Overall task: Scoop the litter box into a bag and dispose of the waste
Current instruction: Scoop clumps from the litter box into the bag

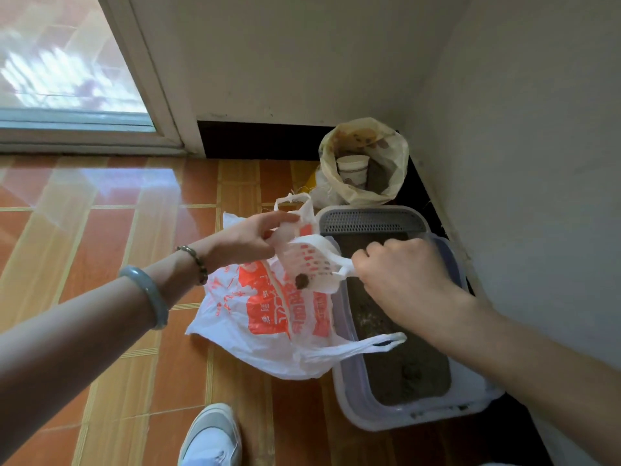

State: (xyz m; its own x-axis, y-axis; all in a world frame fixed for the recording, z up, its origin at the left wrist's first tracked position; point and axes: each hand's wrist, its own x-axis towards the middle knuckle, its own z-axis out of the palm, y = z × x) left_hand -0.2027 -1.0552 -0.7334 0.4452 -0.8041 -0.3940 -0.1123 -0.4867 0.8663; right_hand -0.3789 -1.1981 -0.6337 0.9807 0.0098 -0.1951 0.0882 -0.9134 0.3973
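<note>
Two hands hold a plastic bag [268, 314] beside the litter box [356, 413].
The left hand [248, 238] pinches its top edge; the right hand [403, 277] has fingers curled round one handle [342, 265] above the box.

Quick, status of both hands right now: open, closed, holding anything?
Left hand: pinches the top edge of the plastic bag.
Right hand: fingers curled round a handle of the same bag, over the litter box.

Glossy orange tiled floor [111, 230], white walls [285, 55].
</note>
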